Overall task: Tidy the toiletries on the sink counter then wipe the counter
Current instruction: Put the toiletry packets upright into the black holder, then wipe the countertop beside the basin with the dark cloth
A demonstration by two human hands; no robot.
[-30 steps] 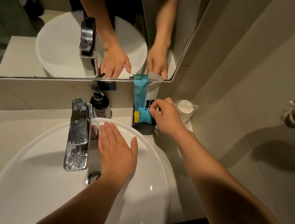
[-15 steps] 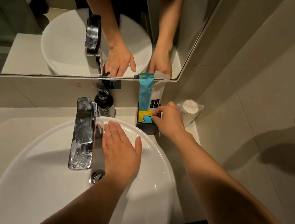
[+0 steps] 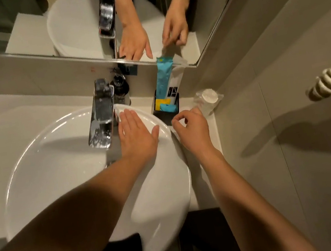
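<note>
Fingers of the right hand (image 3: 192, 130) have let go of the small blue packet (image 3: 168, 106) and pulled back; they curl loosely, holding nothing. That packet now sits in the black holder (image 3: 165, 113) on the surface (image 3: 24, 110), beside the tall blue tube (image 3: 162, 79). A wrapped cup (image 3: 208, 98) nearby looks blurry. The left hand (image 3: 138, 136) stays flat and open on the sink (image 3: 57, 166) rim, by the tap (image 3: 103, 114).

Counter (image 3: 24, 110) (basin (image 3: 57, 166), caddy (image 3: 165, 114), wrapped cup (image 3: 208, 97))
</note>
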